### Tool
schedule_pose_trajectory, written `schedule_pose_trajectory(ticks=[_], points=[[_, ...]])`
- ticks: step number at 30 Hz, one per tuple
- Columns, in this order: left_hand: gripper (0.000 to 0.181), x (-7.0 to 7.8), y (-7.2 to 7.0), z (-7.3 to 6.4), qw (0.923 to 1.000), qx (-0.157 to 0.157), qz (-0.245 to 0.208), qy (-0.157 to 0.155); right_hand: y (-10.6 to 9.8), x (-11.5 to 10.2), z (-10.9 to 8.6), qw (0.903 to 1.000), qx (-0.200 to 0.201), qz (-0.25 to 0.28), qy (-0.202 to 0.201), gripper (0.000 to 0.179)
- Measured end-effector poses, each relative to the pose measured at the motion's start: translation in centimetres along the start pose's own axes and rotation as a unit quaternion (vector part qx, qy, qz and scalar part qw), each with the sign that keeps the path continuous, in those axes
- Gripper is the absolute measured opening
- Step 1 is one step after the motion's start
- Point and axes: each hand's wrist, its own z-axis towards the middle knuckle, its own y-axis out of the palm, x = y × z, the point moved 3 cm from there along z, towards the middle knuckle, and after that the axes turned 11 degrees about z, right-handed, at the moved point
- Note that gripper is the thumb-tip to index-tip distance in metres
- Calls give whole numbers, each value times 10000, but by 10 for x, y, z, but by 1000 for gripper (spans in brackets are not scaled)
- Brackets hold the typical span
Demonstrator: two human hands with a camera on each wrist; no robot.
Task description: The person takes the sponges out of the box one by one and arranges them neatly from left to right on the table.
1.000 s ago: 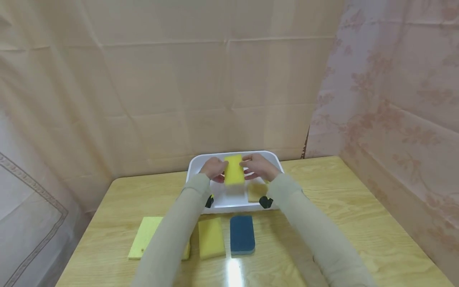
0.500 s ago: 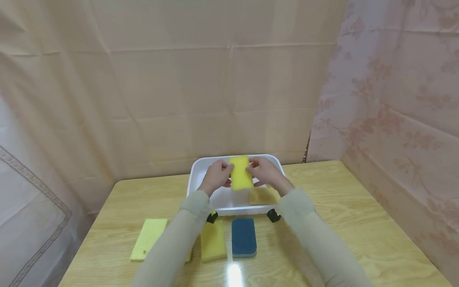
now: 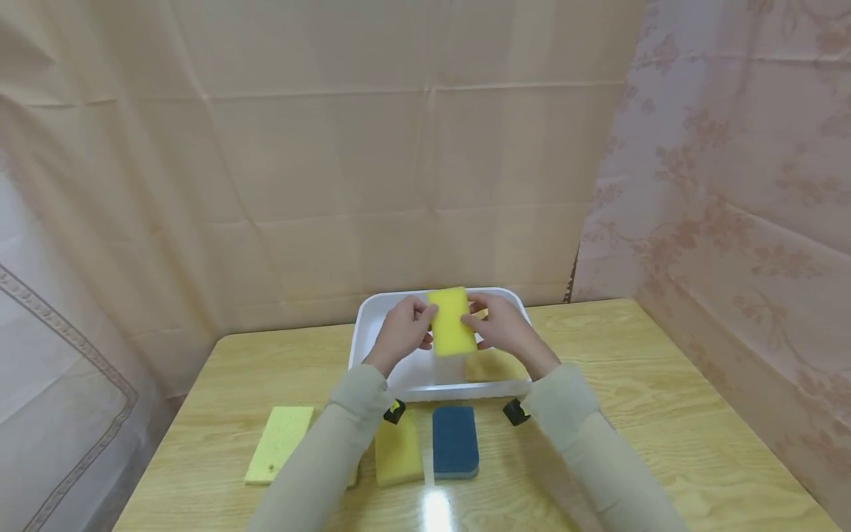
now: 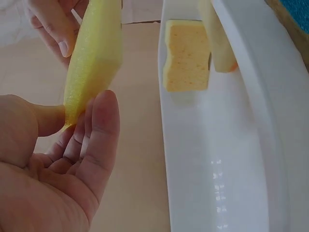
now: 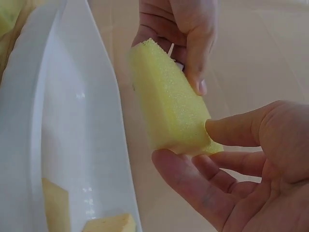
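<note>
A bright yellow sponge [image 3: 453, 322] is held up over the white tray [image 3: 362, 355] between both hands. My left hand [image 3: 402, 331] pinches its left edge, thumb on the near face and fingers behind. On the opposite edge my right hand [image 3: 507, 329] pinches it the same way. In the right wrist view the sponge [image 5: 176, 106] shows as a thick block, with the thumb pressing one face. Inside the tray lies a wavy-edged yellow-orange sponge [image 4: 188, 55], with another pale piece [image 4: 217, 41] leaning near the wall beside it.
In front of the tray, on the wooden table [image 3: 665, 414], lie a dark blue sponge [image 3: 455, 442], a yellow sponge [image 3: 399, 451] and a pale yellow sheet-like sponge [image 3: 279, 443]. Another yellow piece is mostly hidden by the left sleeve. A beige curtain [image 3: 332, 185] hangs behind the table.
The held yellow sponge has moved slightly right in the head view and turned to a slight tilt, with both hands keeping their hold. The sponges on the table stay put.
</note>
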Motion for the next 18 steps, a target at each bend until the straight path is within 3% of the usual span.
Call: schedule_pose_trajectory(ticks=[18], points=[[25,16,-6,-22,9991,-9,-352,221,-7,-16,-21,9988,-41,-148,-464,51]])
